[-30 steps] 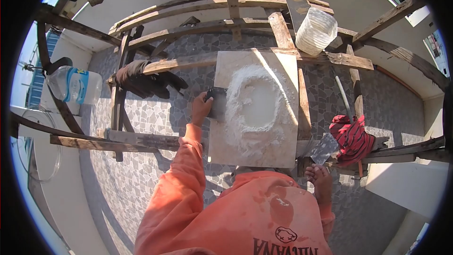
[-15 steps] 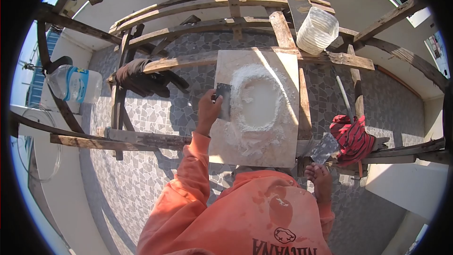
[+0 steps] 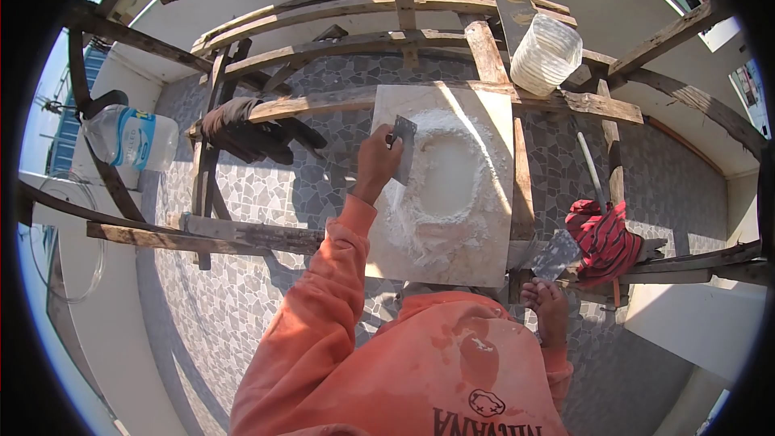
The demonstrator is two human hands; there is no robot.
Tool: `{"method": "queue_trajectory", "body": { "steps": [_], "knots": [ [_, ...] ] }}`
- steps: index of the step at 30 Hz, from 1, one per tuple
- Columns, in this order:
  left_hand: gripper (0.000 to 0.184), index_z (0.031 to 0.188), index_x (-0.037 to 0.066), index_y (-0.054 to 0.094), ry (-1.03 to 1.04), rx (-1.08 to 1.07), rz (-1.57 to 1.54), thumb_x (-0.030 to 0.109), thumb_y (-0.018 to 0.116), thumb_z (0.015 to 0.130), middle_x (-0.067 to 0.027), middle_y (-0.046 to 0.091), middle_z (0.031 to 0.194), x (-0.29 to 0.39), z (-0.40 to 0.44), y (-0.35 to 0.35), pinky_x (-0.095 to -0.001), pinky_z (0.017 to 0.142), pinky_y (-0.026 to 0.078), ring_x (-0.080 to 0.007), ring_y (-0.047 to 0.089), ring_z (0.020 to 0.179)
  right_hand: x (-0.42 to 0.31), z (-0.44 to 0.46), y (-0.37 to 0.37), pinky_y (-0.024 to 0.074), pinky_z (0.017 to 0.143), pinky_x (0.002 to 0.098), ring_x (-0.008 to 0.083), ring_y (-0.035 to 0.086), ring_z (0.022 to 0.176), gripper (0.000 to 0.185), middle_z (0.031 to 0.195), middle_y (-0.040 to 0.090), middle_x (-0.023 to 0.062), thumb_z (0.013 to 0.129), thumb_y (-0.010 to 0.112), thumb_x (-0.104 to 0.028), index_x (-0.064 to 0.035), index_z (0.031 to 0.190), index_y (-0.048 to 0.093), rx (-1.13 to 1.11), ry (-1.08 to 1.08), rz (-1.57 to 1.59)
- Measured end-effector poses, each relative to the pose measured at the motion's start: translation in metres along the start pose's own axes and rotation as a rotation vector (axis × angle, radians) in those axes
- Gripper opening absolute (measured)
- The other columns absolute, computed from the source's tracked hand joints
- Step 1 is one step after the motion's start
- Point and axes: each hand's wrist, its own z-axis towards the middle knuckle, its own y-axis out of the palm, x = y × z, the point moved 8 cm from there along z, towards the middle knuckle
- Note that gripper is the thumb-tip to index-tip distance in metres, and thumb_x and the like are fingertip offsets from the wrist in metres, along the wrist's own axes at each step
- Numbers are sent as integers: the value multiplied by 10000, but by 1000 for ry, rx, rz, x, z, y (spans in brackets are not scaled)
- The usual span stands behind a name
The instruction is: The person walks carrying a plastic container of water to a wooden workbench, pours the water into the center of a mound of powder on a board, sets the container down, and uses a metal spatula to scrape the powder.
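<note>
My left hand [image 3: 378, 163] is closed around a flat metal scraper [image 3: 406, 144]. The blade stands at the left side of a ring of white powder [image 3: 408, 210] on a pale tile board [image 3: 387, 105]. Inside the ring lies a pool of whitish liquid [image 3: 449, 179]. At the board's lower right, my right hand [image 3: 549, 307] has curled fingers at the lower edge of a second scraper [image 3: 557, 254], whose grey blade points up and away; its handle is hidden.
A translucent ribbed tub [image 3: 547, 55] stands on the wooden frame [image 3: 339, 103] at the back right. Dark gloves [image 3: 242, 131] hang over a beam at left. A red striped cloth [image 3: 605, 242] drapes at right. A large plastic bottle [image 3: 133, 139] hangs far left.
My left hand has moved forward and right with the scraper, its blade now against the ring's upper left side. Powder at the left of the ring has shifted. My right hand stays put.
</note>
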Motion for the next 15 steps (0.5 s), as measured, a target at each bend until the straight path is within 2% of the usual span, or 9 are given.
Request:
{"method": "queue_trajectory", "body": {
  "steps": [3, 6, 9, 11, 15],
  "knots": [
    [320, 1121, 21, 648, -9, 15, 1, 182, 665, 845, -168, 708, 920, 3, 3, -7, -383, 764, 517, -313, 688, 835, 0, 0, -3, 545, 672, 247, 156, 681, 853, 259, 1018, 688, 132, 1005, 522, -157, 26, 1178, 581, 3, -4, 1],
    [284, 1081, 24, 647, -14, 84, -9, 183, 653, 846, -186, 695, 883, -18, -3, -22, -419, 759, 508, -360, 675, 838, -1, -2, -5, 542, 675, 244, 152, 680, 852, 260, 1017, 689, 127, 1005, 519, -158, 25, 1179, 580, 8, -8, 4],
    [291, 1076, 20, 649, -63, 117, 90, 181, 663, 833, -179, 684, 858, -67, -20, -34, -413, 726, 496, -339, 665, 808, 0, -5, -7, 538, 679, 242, 150, 679, 849, 261, 1014, 689, 120, 1005, 517, -158, 24, 1182, 579, 24, 3, 2],
    [302, 1075, 17, 652, -118, 65, 96, 181, 669, 823, -174, 676, 833, -115, -30, -35, -406, 704, 488, -326, 655, 771, 3, -5, -8, 536, 682, 241, 150, 679, 848, 261, 1012, 690, 118, 1005, 517, -159, 22, 1183, 579, 26, 10, 6],
    [321, 1081, 19, 658, -223, 57, 89, 187, 671, 807, -169, 666, 795, -132, -52, -47, -400, 676, 481, -301, 644, 718, 4, 0, -6, 536, 683, 240, 149, 678, 848, 261, 1012, 692, 121, 1005, 523, -162, 22, 1181, 581, 3, 12, 2]
  ]
}}
